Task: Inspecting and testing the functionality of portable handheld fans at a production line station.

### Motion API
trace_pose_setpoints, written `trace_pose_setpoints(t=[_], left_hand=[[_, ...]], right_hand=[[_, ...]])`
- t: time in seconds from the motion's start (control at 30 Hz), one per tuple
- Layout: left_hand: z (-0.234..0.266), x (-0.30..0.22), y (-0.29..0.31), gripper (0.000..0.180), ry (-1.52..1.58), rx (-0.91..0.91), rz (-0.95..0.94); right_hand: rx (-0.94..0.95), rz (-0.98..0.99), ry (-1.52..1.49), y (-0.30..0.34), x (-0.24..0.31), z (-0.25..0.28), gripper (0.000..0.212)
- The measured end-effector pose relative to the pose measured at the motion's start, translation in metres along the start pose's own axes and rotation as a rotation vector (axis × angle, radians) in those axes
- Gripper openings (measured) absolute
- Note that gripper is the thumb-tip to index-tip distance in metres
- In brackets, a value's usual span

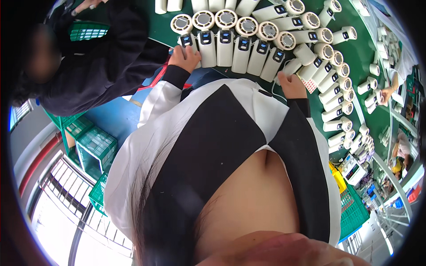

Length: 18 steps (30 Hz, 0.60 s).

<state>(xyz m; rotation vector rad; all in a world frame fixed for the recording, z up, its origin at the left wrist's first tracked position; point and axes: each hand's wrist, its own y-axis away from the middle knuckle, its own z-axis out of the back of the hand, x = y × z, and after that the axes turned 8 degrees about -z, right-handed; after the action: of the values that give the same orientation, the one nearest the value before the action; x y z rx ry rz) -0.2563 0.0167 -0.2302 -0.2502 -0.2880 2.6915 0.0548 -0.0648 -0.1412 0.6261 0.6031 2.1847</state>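
Several white handheld fans stand in a curved row on the green table, their round grilles pointing away from me and small displays lit. My left hand is closed around the leftmost fan of that row, fingers over its body below the display. At the row's right end, my right hand has its thumb and fingers drawn together beside a white rounded piece and a thin white cable. What its fingers grip is hidden. A sheet of small red-and-white stickers lies just right of this hand.
More white fans lie in a line down the right side, with others behind the row. A co-worker in dark clothing sits close on my left. Green crates stand at the lower left; another green crate is at the lower right.
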Motion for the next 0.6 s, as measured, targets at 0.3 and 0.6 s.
trace_pose_setpoints(t=[0.3,0.6], left_hand=[[0.036,0.026,-0.029,0.039,0.268,0.439,0.252],[0.080,-0.093,-0.100,0.016,0.725,0.324,-0.192]], right_hand=[[0.156,-0.141,-0.277,0.005,-0.003,-0.002,0.037],[-0.072,0.079,-0.285,0.012,-0.011,0.042,0.023]])
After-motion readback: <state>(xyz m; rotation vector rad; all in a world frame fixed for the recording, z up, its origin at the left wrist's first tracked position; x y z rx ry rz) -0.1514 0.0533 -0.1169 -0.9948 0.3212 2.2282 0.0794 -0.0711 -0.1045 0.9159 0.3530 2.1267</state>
